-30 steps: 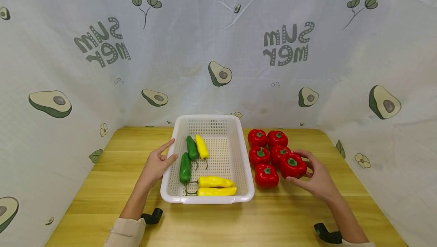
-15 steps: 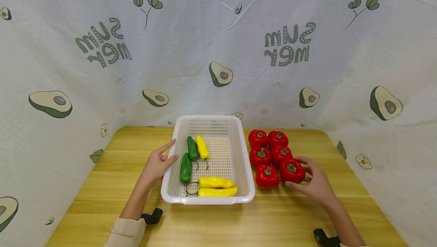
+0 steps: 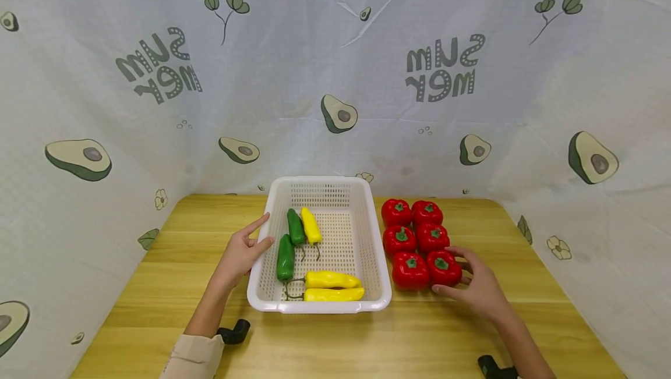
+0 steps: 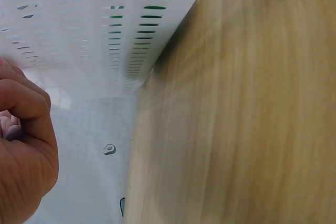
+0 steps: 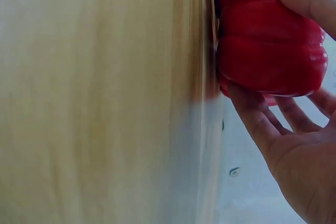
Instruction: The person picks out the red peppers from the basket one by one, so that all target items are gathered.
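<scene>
In the head view my right hand [image 3: 481, 290] holds a red bell pepper [image 3: 443, 269], thumb at its near side and fingers round its far side. The right wrist view shows that bell pepper [image 5: 270, 48] low at the wooden table's surface, against a neighbouring red pepper. My left hand [image 3: 240, 258] grips the left rim of a white plastic basket [image 3: 318, 307], thumb over the edge, fingers curled outside it. Inside the basket lie two green peppers [image 3: 285, 258] and several long yellow peppers [image 3: 332, 279].
More red bell peppers [image 3: 399, 240] stand in two columns just right of the basket. The wooden table [image 3: 335, 344] ends at a printed cloth backdrop [image 3: 293, 76] behind and on both sides. Dark wrist-camera mounts [image 3: 235, 332] show below the hands.
My right hand has moved the red bell pepper down and left, bringing it beside the nearest pepper of the left column. My left hand and the basket have stayed in place.
</scene>
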Demonstrator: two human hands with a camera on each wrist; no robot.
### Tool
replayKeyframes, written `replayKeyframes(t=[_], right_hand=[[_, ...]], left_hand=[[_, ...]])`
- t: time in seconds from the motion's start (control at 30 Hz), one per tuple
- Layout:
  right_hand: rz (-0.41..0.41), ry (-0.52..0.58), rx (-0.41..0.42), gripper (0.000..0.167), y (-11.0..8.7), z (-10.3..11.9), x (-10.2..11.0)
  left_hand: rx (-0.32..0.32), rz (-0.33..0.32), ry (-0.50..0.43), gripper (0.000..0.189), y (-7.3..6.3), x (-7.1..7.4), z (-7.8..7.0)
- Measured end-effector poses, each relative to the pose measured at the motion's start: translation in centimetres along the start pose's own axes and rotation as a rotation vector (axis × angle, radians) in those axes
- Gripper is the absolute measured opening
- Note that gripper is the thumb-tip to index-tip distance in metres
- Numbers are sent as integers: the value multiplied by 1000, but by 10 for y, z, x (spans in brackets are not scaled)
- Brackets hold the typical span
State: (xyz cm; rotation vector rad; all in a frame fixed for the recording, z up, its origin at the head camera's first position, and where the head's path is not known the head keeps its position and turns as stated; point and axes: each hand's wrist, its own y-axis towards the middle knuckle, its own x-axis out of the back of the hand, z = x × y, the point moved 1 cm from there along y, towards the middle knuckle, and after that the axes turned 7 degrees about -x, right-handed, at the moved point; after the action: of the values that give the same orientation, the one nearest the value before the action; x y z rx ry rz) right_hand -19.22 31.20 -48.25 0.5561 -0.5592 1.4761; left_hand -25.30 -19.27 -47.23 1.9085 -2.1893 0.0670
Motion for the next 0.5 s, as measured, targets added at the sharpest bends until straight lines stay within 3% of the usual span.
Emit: replayKeyframes(t=[0.5], right_hand=[[42, 24, -14, 93, -2, 1, -3]], left_hand=[[12, -6, -5, 65, -2, 1, -1]])
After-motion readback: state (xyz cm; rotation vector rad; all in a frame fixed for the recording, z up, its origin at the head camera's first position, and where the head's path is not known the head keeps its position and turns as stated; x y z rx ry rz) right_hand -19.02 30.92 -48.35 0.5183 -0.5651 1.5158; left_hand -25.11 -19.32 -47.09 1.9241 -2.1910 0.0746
